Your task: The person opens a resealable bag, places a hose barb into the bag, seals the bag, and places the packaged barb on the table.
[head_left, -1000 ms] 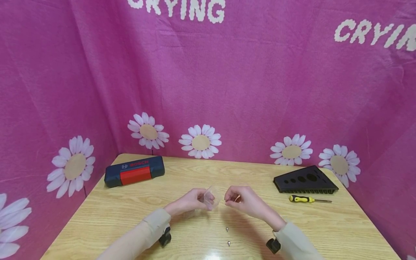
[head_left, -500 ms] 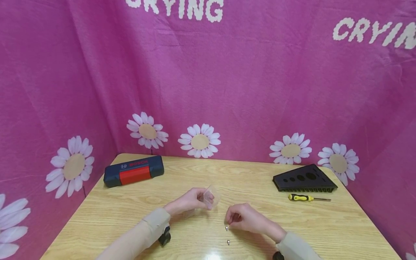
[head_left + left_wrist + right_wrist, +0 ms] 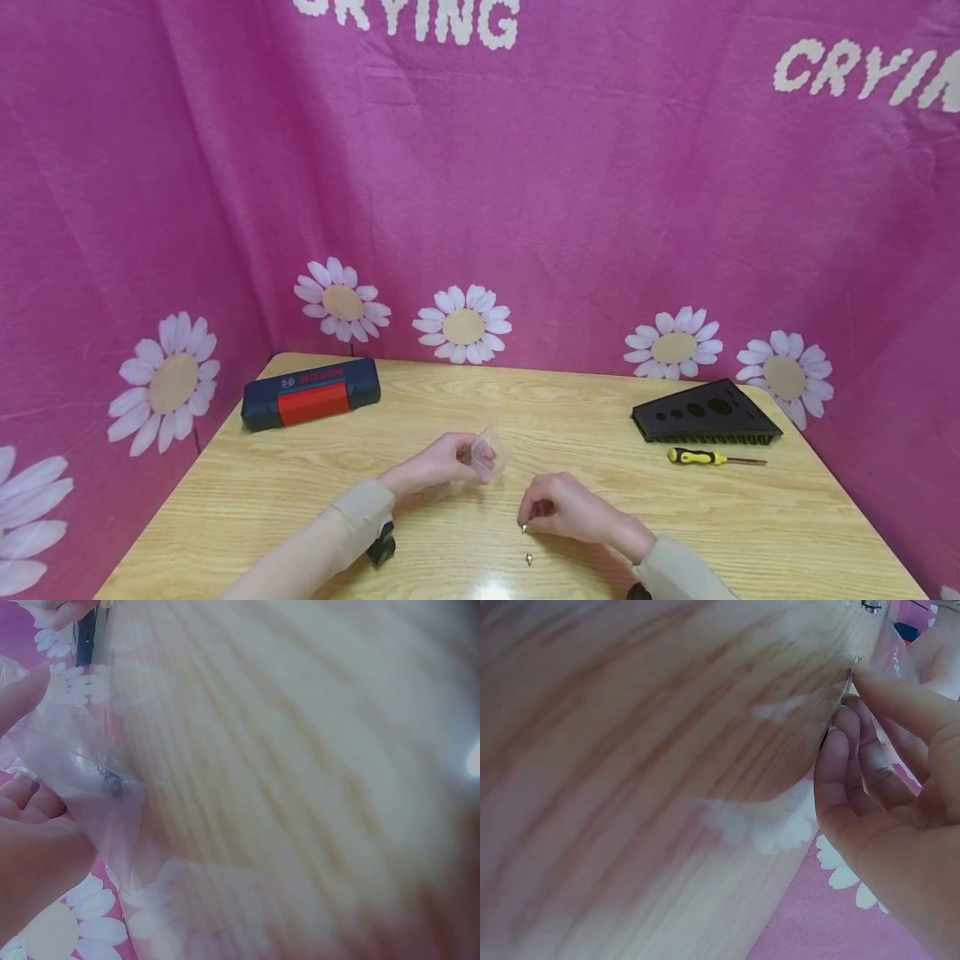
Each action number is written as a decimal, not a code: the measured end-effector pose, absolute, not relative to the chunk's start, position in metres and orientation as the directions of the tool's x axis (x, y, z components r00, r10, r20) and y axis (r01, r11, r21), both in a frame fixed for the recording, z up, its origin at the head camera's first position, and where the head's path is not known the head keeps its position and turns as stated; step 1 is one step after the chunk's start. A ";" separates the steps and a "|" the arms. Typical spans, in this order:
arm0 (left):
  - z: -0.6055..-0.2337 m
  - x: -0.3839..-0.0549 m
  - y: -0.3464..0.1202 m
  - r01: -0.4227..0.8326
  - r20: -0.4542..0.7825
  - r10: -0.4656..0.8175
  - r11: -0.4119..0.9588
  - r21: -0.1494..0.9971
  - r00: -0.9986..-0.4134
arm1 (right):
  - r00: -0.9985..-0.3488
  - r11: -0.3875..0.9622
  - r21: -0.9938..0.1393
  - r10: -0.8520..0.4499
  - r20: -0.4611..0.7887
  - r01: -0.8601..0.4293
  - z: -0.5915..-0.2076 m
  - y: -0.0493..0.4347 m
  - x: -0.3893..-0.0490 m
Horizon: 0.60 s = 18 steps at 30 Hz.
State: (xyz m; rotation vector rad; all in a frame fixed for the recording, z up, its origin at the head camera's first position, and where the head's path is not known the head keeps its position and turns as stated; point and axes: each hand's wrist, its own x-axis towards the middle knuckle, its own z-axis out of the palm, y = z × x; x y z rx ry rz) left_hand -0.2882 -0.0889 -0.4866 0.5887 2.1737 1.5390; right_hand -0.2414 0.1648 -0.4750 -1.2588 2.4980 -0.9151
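My left hand (image 3: 438, 463) holds a clear plastic bag (image 3: 497, 457) above the middle of the table, thumb and fingers pinching its side. In the left wrist view a small dark metal piece (image 3: 112, 781) shows through the bag (image 3: 71, 742). Lower and to the right, my right hand (image 3: 567, 507) is down at the tabletop, thumb and forefinger pinching a small silvery metal piece (image 3: 523, 528) mostly covered by the fingertips. Its other fingers curl in toward the palm. A second small silvery metal piece (image 3: 528, 559) lies on the wood just nearer to me.
A dark blue and red Bosch case (image 3: 311, 395) lies at the table's back left. At the back right is a black holed rack (image 3: 705, 412), with a yellow and black screwdriver (image 3: 712, 457) in front of it. Pink flowered cloth (image 3: 525, 208) hangs behind the wooden table (image 3: 300, 467).
My right hand has come away from beside the bag, down toward me, and its fingertips have closed at the farther metal piece. The left hand keeps the bag in the same place.
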 end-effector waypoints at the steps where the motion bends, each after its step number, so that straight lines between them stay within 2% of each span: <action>1: -0.487 -0.289 -0.089 0.104 -0.086 0.558 0.300 0.948 -0.825 | -0.616 0.444 -0.608 -0.782 0.096 -0.658 -0.475 0.165 -0.241; 5: -0.487 -0.289 -0.088 0.109 -0.084 0.560 0.303 0.947 -0.824 | -0.615 0.441 -0.611 -0.782 0.097 -0.657 -0.476 0.166 -0.242; 11: -0.487 -0.287 -0.088 0.102 -0.088 0.557 0.301 0.948 -0.826 | -0.667 0.471 -0.640 -0.740 0.087 -0.606 -0.470 0.167 -0.245; 18: -0.487 -0.288 -0.088 0.108 -0.082 0.559 0.299 0.948 -0.825 | -0.713 0.494 -0.599 -0.674 0.192 -0.630 -0.451 0.168 -0.259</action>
